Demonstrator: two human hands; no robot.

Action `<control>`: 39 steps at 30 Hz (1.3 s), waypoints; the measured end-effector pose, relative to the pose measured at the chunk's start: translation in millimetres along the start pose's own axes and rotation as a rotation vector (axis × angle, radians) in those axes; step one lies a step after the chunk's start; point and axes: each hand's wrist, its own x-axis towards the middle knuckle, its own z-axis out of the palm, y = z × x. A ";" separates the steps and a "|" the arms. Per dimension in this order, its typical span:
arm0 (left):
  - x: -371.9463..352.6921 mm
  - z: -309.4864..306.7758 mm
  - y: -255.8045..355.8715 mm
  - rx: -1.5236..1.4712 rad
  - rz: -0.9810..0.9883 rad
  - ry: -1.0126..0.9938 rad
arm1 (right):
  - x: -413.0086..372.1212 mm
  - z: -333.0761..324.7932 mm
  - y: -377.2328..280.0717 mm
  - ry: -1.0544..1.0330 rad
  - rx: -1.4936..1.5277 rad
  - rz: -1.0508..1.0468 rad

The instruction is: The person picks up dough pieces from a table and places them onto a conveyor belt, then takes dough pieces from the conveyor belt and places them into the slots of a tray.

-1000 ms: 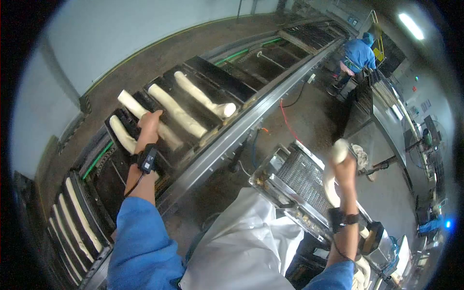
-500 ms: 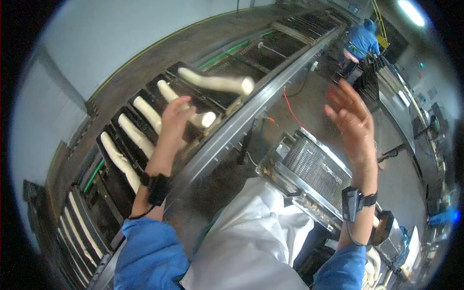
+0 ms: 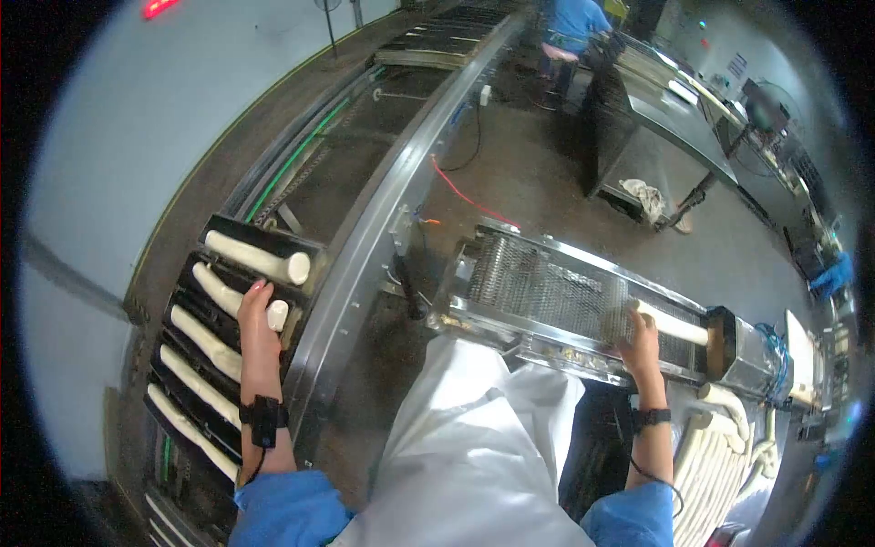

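Note:
My left hand [image 3: 258, 324] lies across a pale dough roll [image 3: 217, 288] in a black tray, close to the roll's rounded near end. Its fingers are together on the roll, and part of the grip is hidden. At the right, my right hand [image 3: 642, 345] has its fingers round the free end of another long dough roll [image 3: 676, 325]. That roll lies on a metal mesh belt [image 3: 547, 281], and its far end reaches the mouth of a boxy metal machine [image 3: 746, 351].
Several black trays [image 3: 219, 223] with dough rolls line the conveyor, whose steel rail [image 3: 365, 246] runs between my hands. More dough strips [image 3: 706, 474] lie at the lower right. A co-worker in blue [image 3: 574, 23] is at the back, near a metal table [image 3: 679, 123].
My right hand has come down from the air to the dough roll on the mesh belt. My left hand has moved lower left in view, and the whole view has turned right.

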 end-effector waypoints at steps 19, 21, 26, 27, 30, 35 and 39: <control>-37.3 3.0 36.1 0.628 0.066 -0.057 | 62.6 29.3 -37.6 -0.109 -0.403 0.127; -37.9 -16.5 32.9 0.364 0.129 -0.108 | 57.9 19.2 -43.2 -0.103 -0.214 0.173; -14.4 -70.5 20.3 0.284 0.268 -0.053 | 31.6 -50.9 17.0 0.186 1.071 0.393; -10.6 -78.7 21.8 0.311 0.228 -0.015 | 14.0 -83.2 25.7 0.376 1.210 0.466; 7.1 -117.3 18.4 0.670 0.415 0.043 | -42.3 -133.1 133.8 0.769 1.519 0.395; 51.4 -151.8 36.0 1.141 0.790 0.211 | -210.6 -179.8 171.3 1.560 1.163 0.310; 33.4 -94.8 35.7 1.117 0.733 0.080 | -307.5 -140.2 164.1 1.746 0.526 0.904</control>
